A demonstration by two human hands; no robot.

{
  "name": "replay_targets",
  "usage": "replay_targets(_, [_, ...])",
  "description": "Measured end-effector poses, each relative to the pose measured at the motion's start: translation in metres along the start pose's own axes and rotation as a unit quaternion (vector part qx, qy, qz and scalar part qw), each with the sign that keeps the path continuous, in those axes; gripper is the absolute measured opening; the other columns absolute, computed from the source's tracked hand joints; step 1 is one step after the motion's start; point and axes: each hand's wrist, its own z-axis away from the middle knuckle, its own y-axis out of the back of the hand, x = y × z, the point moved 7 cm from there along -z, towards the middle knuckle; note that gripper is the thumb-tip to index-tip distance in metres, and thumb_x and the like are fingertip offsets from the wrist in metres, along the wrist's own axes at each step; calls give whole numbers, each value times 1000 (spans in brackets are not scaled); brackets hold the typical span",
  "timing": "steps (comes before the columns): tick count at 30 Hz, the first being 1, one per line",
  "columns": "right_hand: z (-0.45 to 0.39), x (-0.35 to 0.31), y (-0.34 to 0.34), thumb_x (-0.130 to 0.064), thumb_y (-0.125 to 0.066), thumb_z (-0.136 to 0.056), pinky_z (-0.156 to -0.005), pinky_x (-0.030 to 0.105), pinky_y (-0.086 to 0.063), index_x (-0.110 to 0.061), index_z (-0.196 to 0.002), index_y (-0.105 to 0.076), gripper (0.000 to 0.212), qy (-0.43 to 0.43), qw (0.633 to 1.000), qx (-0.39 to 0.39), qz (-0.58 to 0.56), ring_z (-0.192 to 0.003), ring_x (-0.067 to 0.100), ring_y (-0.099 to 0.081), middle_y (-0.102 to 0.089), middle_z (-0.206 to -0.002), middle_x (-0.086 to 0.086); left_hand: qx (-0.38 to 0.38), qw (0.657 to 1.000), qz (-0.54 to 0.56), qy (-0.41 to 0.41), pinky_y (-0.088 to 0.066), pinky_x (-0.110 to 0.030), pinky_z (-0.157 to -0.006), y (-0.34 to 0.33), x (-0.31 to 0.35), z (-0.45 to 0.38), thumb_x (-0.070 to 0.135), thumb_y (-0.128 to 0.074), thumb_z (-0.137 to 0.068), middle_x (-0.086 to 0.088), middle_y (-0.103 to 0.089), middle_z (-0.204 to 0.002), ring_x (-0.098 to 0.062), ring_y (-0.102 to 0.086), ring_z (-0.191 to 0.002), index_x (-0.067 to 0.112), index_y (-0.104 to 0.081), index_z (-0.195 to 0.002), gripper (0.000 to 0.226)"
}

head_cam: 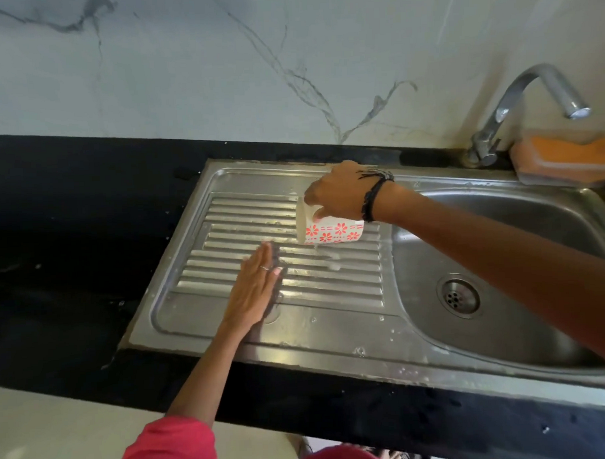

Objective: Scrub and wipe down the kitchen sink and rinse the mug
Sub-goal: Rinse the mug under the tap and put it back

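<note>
A white mug with red flower prints (pixel 332 231) is tipped on its side above the ribbed steel drainboard (pixel 246 217), mouth to the left, and water trickles from it onto the ribs. My right hand (pixel 337 193) grips the mug from above; a black band is on that wrist. My left hand (pixel 253 289) lies flat on the drainboard, fingers together and stretched out, palm down, below and left of the mug. The sink basin (pixel 521 249) with its round drain (pixel 459 297) is to the right.
A chrome tap (pixel 529 97) arches over the basin's back right corner. An orange sponge in a holder (pixel 562 158) sits beside it. Black countertop (pixel 70 210) surrounds the sink, with a marble-pattern wall behind.
</note>
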Motion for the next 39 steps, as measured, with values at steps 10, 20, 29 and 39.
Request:
replay_targets(10, [46, 9, -35, -41, -39, -97, -63, 27, -39, -16, -125, -53, 39, -33, 999, -4, 7, -94, 22, -63, -57, -128, -1, 100, 955, -87, 264, -8, -45, -116, 25, -78, 37, 34, -29, -101, -25, -15, -152, -35, -13, -142, -4, -17, -145, 59])
replay_targets(20, [74, 30, -29, -43, -39, -96, -61, 27, -37, -18, -119, -55, 37, -111, 991, 30, -64, -94, 22, -63, -59, -123, -2, -18, 1000, -2, -26, -9, -26, -118, -56, 99, -1, 48, -4, -96, 4, 2, -157, -4, 0, -143, 18, -3, -150, 62])
replay_targets(29, [71, 40, -28, -43, -38, -97, -75, 28, -38, -21, -130, -49, 41, -246, 939, 76, -229, -106, 23, -58, -58, -127, 1, 125, 987, -8, 96, -18, -39, -117, 50, -40, -14, 45, -12, -98, -6, -25, -152, -20, -18, -142, 9, -27, -145, 61])
replay_targets(39, [13, 52, -43, -42, -43, -96, -74, 28, -37, -22, -126, -53, 38, -341, 878, 98, -322, -104, 25, -59, -61, -121, 3, 82, 972, -102, 197, -4, -34, -116, 47, -115, -30, 33, -24, -101, -15, -15, -154, -26, -12, -144, 3, -17, -146, 55])
